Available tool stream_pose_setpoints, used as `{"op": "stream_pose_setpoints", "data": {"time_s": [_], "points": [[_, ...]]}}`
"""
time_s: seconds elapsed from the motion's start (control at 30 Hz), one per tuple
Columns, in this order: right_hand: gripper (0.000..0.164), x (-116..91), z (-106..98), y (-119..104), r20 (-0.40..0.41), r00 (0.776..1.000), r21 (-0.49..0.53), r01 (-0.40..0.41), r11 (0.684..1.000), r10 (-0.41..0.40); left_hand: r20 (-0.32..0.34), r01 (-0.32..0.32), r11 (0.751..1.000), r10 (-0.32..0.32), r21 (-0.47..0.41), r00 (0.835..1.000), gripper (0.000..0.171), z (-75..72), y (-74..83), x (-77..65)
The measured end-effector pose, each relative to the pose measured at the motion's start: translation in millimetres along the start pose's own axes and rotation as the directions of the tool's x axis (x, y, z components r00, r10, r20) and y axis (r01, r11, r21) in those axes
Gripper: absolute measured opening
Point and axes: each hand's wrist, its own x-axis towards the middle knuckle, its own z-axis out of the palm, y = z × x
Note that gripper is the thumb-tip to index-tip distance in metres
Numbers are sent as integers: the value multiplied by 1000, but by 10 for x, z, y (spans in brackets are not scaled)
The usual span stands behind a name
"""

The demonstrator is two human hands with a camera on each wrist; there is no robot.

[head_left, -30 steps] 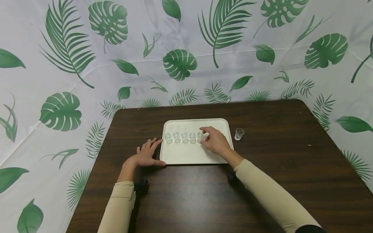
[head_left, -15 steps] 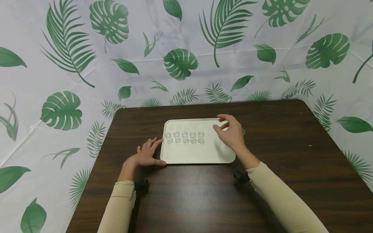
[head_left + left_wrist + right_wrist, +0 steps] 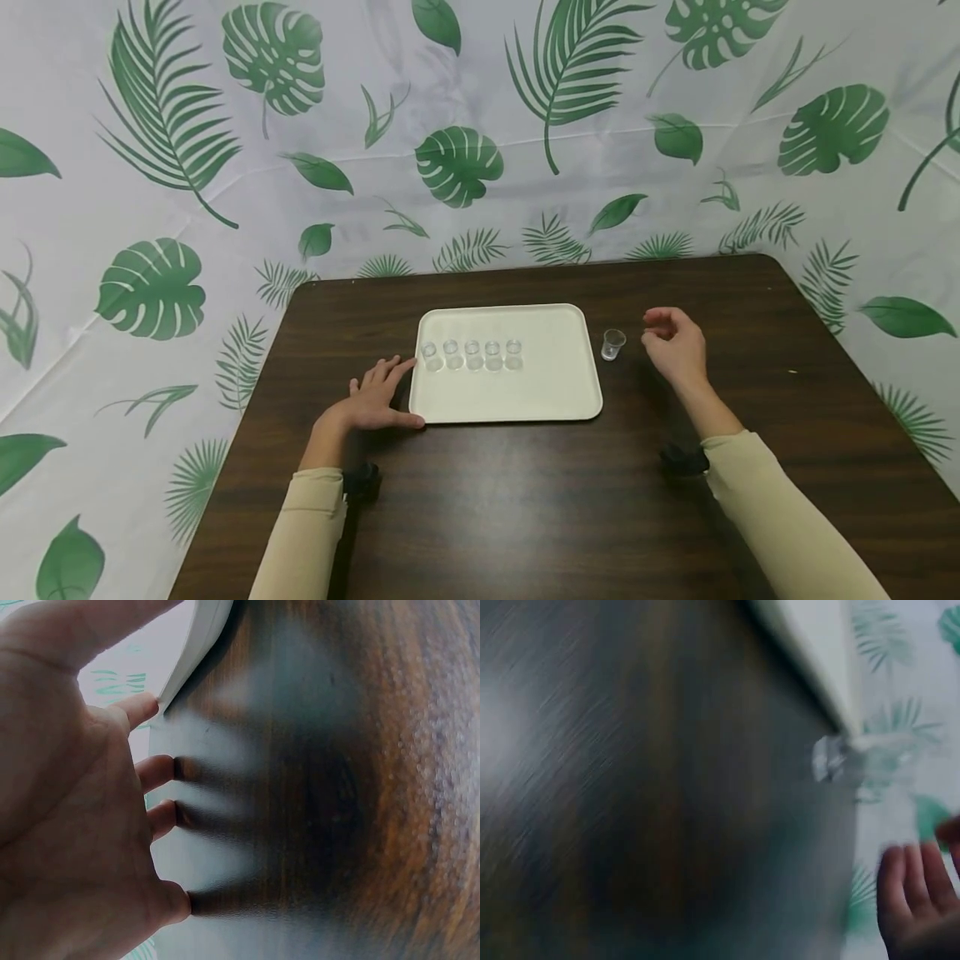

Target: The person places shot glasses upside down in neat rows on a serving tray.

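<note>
A shallow cream tray (image 3: 555,387) lies on the table, carrying several small clear shot glasses (image 3: 473,355) in one row across its left and middle part. One more shot glass (image 3: 612,344) stands upright on the wood just right of the tray; the right wrist view shows this glass (image 3: 840,759) blurred near the tray's corner. My left hand (image 3: 372,404) is spread flat-fingered at the tray's left side, thumb and index at the rim, other fingertips (image 3: 156,774) on the tabletop. Right of the lone glass, my right hand (image 3: 677,350) hovers with loosely bent fingers, holding nothing.
The dark wood table (image 3: 480,508) extends around the tray on all sides. Behind it hangs a white cloth (image 3: 360,225) printed with green leaves. Black wrist straps (image 3: 362,481) sit at both of my sleeve cuffs.
My right hand has moved right, away from the end of the row, across the tray and past the lone shot glass. The left hand, tray and glasses have stayed in place.
</note>
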Motion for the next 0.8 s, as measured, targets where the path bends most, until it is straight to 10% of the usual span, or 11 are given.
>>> {"op": "stream_pose_setpoints", "data": {"time_s": [0.23, 0.8], "points": [[38, 25, 51, 305, 293, 955, 13, 41, 999, -43, 4, 11, 1000, -11, 3, 1000, 108, 8, -9, 18], [41, -4, 198, 369, 372, 928, -24, 4, 1000, 5, -1, 2, 1000, -2, -1, 1000, 108, 7, 1, 13]]}}
